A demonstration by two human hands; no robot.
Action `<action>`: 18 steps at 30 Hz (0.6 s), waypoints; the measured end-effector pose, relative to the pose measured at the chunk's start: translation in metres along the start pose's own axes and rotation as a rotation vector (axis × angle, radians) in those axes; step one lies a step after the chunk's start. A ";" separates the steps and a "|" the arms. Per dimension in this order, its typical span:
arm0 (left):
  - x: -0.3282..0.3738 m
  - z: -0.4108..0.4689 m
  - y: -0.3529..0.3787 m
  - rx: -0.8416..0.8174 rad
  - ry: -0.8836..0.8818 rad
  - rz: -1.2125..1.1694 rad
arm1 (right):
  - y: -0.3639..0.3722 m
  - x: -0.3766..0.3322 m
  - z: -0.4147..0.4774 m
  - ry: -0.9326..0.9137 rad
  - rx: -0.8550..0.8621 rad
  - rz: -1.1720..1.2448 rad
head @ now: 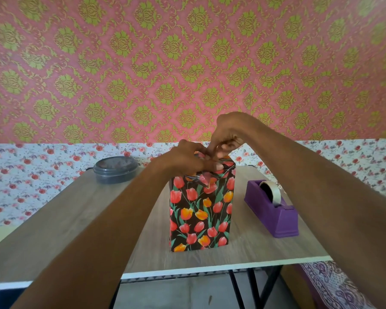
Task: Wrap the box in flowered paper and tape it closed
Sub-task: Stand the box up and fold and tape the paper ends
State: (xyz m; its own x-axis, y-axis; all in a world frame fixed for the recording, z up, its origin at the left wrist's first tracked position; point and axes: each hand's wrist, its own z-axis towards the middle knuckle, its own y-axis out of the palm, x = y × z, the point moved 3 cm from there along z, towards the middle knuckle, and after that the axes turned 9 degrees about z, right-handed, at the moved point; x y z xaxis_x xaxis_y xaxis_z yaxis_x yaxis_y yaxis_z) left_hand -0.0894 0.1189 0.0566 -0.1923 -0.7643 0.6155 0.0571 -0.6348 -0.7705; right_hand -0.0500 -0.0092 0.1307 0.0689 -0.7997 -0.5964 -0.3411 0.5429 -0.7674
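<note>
A tall rectangular box wrapped in black paper printed with red and orange tulips [200, 210] is stood upright near the middle of a pale wood-grain table [54, 219], its long axis vertical and 1 broad face turned toward the camera. The base rests flat on the tabletop; the top end, where the paper is gathered into folds, points up.

Both hands are brought together at that top end. The left hand [185, 158] is laid over the near top edge, with its fingers [216, 167] pressed flat on the folded paper. The right hand [228, 133] is arched above the top, its fingertips [221, 153] pinched narrowly on something small at the fold; whether that is a paper flap or a strip of tape cannot be told. A glossy, crumpled patch is seen on the front face just below the top edge.

A purple plastic tape dispenser holding a roll of clear tape [272, 208] is set on the table to the right of the box, near but apart. A round dark grey lidded container [115, 169] is placed at the far left corner.
</note>
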 end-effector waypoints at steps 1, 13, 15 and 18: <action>0.001 0.000 0.000 0.000 -0.001 0.010 | -0.001 0.000 0.001 0.006 0.008 -0.029; 0.006 -0.004 0.000 -0.022 -0.010 0.009 | -0.007 0.052 0.009 0.021 0.003 0.211; 0.007 -0.005 -0.001 -0.011 -0.013 0.009 | -0.009 0.055 0.007 -0.014 0.040 0.304; 0.008 -0.006 -0.001 -0.003 -0.022 0.004 | -0.004 0.054 0.005 -0.040 0.123 0.345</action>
State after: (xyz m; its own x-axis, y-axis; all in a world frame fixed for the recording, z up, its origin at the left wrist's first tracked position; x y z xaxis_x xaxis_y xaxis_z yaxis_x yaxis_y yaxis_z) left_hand -0.0965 0.1141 0.0613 -0.1701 -0.7695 0.6156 0.0551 -0.6311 -0.7737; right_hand -0.0400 -0.0534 0.1008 0.0074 -0.5548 -0.8320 -0.2354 0.8076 -0.5407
